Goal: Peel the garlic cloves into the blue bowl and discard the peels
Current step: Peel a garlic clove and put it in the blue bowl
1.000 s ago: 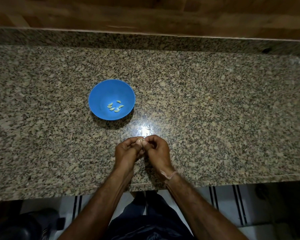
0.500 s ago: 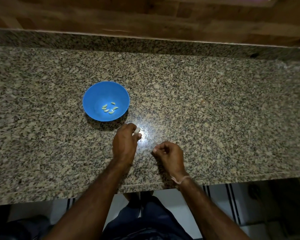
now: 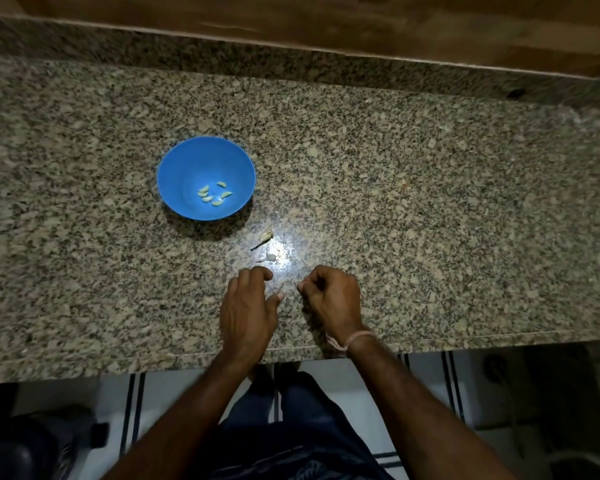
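The blue bowl (image 3: 187, 168) stands on the granite counter left of centre, with several peeled garlic cloves (image 3: 214, 195) in its bottom. Two garlic pieces lie on the counter between the bowl and my hands: a papery piece with a thin stem (image 3: 264, 236) and a pale piece (image 3: 269, 258) beside a bright glare spot. My left hand (image 3: 248, 306) hovers just below them, fingers loosely bent, holding nothing. My right hand (image 3: 329, 296) sits to its right, fingers curled with the thumb against the index finger. Nothing shows in its grasp.
The granite counter (image 3: 430, 220) stretches far to the right and left. Its front edge runs just below my wrists. A low granite backsplash and a wooden wall close off the back. Tiled floor and my legs show below.
My hands parted from a joint pinch. The left hand reached toward the bowl with a pale piece, left it on the counter and drew back. The right hand stayed curled.
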A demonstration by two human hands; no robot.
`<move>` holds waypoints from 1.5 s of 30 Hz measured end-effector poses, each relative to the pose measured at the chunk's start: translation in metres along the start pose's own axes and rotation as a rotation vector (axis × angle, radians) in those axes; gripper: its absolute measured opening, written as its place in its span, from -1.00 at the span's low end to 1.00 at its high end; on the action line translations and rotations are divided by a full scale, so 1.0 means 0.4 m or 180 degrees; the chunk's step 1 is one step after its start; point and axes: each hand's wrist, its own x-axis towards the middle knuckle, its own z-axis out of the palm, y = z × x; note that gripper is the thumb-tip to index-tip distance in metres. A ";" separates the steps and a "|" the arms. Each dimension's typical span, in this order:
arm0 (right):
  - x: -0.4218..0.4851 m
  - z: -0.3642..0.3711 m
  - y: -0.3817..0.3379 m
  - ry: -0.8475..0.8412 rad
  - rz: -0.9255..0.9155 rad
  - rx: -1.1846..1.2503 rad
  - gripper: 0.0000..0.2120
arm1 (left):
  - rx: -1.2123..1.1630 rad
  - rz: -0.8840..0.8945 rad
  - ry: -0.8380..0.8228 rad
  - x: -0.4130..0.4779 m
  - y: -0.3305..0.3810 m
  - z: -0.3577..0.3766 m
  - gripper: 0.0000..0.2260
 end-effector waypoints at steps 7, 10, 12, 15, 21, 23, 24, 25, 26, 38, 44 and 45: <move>0.000 0.013 -0.006 0.0124 -0.0099 -0.0332 -0.70 | -0.0034 -0.0107 -0.0007 -0.001 0.019 0.004 -0.77; 0.011 -0.002 -0.006 -0.0088 0.0172 0.0171 -0.77 | -0.0332 -0.0320 -0.0161 0.008 0.048 0.003 -0.87; 0.022 -0.019 0.000 -0.0503 0.0603 0.1316 -0.88 | -0.0784 -0.0619 -0.0297 0.014 0.072 0.003 -0.91; 0.014 -0.037 0.000 -0.1072 0.1219 0.2549 -0.90 | -0.1207 -0.0985 -0.0257 0.014 0.100 0.003 -0.93; 0.009 -0.068 0.015 -0.1272 0.1004 0.2666 -0.86 | -0.1857 -0.1237 -0.0213 0.005 0.136 0.007 -0.87; 0.018 -0.078 0.021 -0.1409 0.0630 0.2399 -0.77 | -0.1862 -0.1250 -0.0143 0.007 0.151 0.000 -0.86; 0.021 -0.080 0.021 -0.1483 0.0556 0.2331 -0.74 | -0.1872 -0.1259 -0.0111 0.006 0.160 -0.006 -0.86; 0.025 -0.085 0.019 -0.1549 0.0495 0.2241 -0.72 | -0.1879 -0.1274 -0.0069 0.005 0.171 -0.012 -0.85; 0.027 -0.091 0.014 -0.1574 0.0404 0.2124 -0.71 | -0.1880 -0.1285 -0.0046 0.005 0.180 -0.018 -0.84; 0.043 -0.119 0.001 -0.1912 0.0731 0.2257 -0.69 | -0.1004 -0.1194 0.0422 -0.009 0.224 -0.015 -0.84; 0.037 -0.123 0.027 -0.0814 -0.1326 0.0718 -0.74 | -0.2756 -0.2559 -0.0375 0.004 0.246 -0.037 -0.77; 0.041 -0.126 0.029 -0.0805 -0.1433 0.0614 -0.74 | -0.2971 -0.2720 -0.0516 0.004 0.246 -0.039 -0.76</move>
